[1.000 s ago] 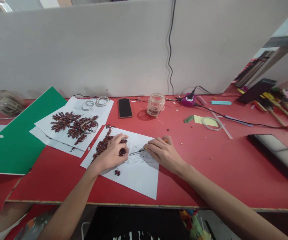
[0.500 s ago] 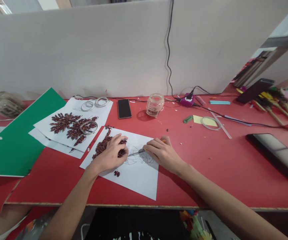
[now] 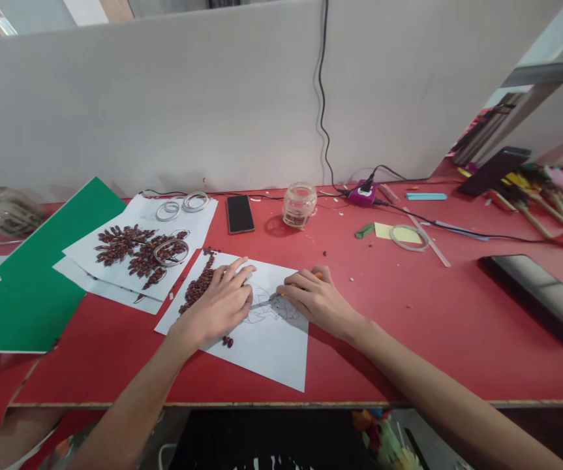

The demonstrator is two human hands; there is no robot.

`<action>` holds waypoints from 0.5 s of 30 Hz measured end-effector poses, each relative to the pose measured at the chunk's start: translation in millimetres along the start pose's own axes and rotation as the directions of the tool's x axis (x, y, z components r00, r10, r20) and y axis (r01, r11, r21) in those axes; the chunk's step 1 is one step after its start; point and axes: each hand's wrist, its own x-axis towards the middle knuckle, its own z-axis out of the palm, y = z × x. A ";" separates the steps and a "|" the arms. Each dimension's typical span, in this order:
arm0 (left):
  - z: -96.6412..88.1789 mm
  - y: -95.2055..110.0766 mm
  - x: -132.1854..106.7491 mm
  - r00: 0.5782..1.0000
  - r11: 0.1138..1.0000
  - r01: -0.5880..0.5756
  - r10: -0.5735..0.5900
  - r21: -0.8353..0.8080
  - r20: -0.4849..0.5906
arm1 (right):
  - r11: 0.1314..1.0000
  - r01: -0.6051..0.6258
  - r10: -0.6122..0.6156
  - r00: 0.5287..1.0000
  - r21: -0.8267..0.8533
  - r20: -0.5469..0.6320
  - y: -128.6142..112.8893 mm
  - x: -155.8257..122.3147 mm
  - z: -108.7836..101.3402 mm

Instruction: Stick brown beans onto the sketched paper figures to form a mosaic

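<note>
A sheet of white paper [image 3: 271,362] with a line drawing lies before me, its left part covered with dark red-brown seeds [image 3: 197,290]. My left hand [image 3: 225,297] rests over these seeds, fingers spread and slightly bent; what is under its palm is hidden. My right hand [image 3: 313,294] is closed around a thin tool with an orange handle [image 3: 318,276] and a slim grey metal shaft [image 3: 263,303]. The shaft lies low over the drawing, its tip beside my left thumb. A few loose seeds [image 3: 228,341] sit near the paper's lower edge.
On the left, more sheets bear a seed pattern [image 3: 122,245], beside a green board [image 3: 31,287]. Behind stand a phone [image 3: 240,214] and a glass jar [image 3: 299,205]. A purple adapter [image 3: 362,194] with cables and a dark case [image 3: 535,294] are to the right.
My left hand's fingers have straightened and tipped forward, covering seeds that showed beside them before. The right hand keeps the tool in almost the same place. The view has shifted slightly.
</note>
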 end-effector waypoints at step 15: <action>8.6 -13.0 -2.2 0.997 0.984 0.078 -0.081 -0.160 -0.013 | 1.000 -0.004 0.004 1.000 0.006 0.012 0.2 -1.2 -0.1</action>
